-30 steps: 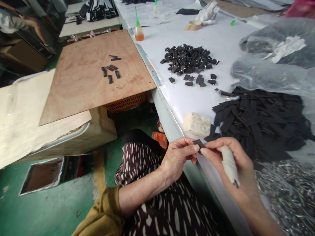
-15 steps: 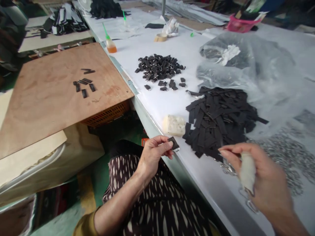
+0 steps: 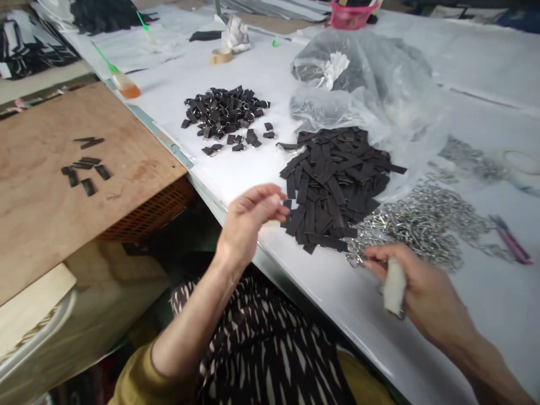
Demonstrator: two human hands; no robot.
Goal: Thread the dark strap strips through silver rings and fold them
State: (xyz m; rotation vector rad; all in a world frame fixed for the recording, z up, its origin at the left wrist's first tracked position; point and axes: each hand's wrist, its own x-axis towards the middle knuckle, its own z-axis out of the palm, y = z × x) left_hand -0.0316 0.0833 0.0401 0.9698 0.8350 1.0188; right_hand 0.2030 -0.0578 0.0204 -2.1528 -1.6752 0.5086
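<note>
My left hand [image 3: 253, 222] hovers over the table edge, fingers loosely curled, with nothing visible in them. It is beside a heap of black fabric strips [image 3: 333, 180] and partly hides a pale block [image 3: 271, 224]. Thumb and forefinger of my right hand [image 3: 415, 287] pinch a metal ring [image 3: 356, 259] at the near edge of a pile of metal rings [image 3: 415, 222]. A whitish wrap [image 3: 395, 287] covers one finger of that hand, with a bit of metal showing beside it. Farther off lies a pile of folded black tabs with rings [image 3: 225, 112].
A clear plastic bag [image 3: 371, 73] lies behind the strips. Purple-handled tweezers or snips [image 3: 512, 242] rest at right. On the left are a bottle of orange liquid [image 3: 124, 84], a tape roll [image 3: 220, 55] and a wooden board [image 3: 139, 163] with several black pieces.
The folded black tab has left my left hand, which has moved toward the strips. My right hand has shifted slightly left. The view has turned to the right.
</note>
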